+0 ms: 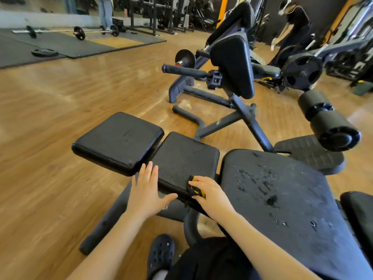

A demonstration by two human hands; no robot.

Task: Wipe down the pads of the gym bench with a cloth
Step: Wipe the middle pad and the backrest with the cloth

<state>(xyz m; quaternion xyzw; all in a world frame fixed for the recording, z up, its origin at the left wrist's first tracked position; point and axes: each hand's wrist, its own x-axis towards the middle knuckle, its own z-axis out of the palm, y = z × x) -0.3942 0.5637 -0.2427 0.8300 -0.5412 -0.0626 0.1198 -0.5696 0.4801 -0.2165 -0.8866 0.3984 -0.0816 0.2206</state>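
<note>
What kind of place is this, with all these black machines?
Most likely a gym. A barbell lies on dark floor mats, a weight plate hangs on a machine, and the padded bench is being wiped with a cloth.

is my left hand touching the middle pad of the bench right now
Touching. The head view shows the left hand laid open against the near left edge of the middle pad.
</note>
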